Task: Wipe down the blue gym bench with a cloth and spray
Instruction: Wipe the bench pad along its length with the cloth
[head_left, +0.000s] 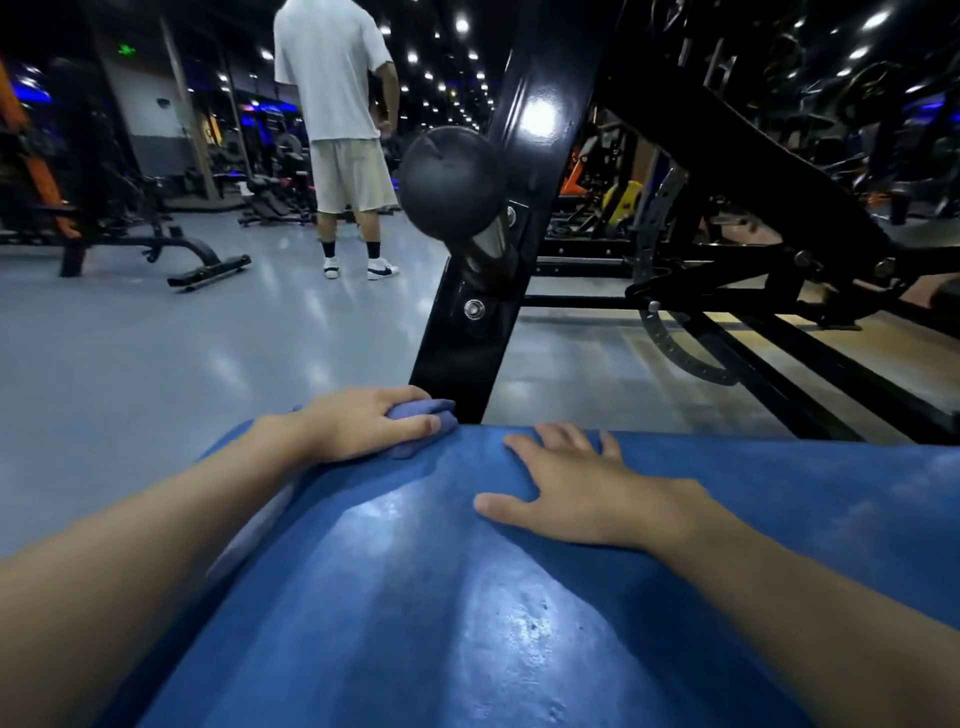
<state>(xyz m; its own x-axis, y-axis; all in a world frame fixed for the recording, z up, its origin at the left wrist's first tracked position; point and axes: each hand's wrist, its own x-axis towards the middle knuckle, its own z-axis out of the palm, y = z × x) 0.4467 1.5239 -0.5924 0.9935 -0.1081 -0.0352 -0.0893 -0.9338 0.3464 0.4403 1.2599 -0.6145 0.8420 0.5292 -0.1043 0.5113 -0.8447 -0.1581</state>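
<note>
A person's left hand grips a bunched blue cloth at the far edge of the blue gym bench, while the right hand rests flat to its right, fingers spread, near a black frame post.

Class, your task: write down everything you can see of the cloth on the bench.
The cloth is a soft blue-grey fabric, bunched into folds. It lies on the far edge of the blue bench, close to the black frame post. The left hand covers most of it, gripping it against the pad; only its far end shows.
</note>
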